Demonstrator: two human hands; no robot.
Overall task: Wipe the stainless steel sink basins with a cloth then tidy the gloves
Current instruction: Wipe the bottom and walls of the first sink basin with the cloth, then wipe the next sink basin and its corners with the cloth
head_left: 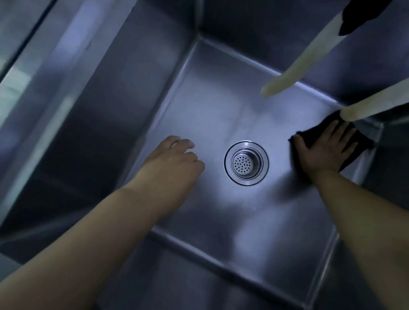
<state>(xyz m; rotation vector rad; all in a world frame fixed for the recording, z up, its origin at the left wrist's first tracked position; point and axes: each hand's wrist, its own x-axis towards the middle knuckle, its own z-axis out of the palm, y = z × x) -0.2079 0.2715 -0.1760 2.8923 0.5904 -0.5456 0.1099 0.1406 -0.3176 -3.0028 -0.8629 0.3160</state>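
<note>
I look straight down into a deep stainless steel sink basin. My right hand lies flat, fingers spread, pressing a dark cloth onto the basin floor near the far right corner. My left hand hovers low over the floor left of the round drain strainer, fingers loosely curled and holding nothing. No gloves can be made out for certain; a black item hangs at the top right.
Two pale hose-like tubes hang down into the basin from the upper right, the nearer end just above the cloth. The basin's steel rim runs along the left. Steep walls enclose the floor on all sides.
</note>
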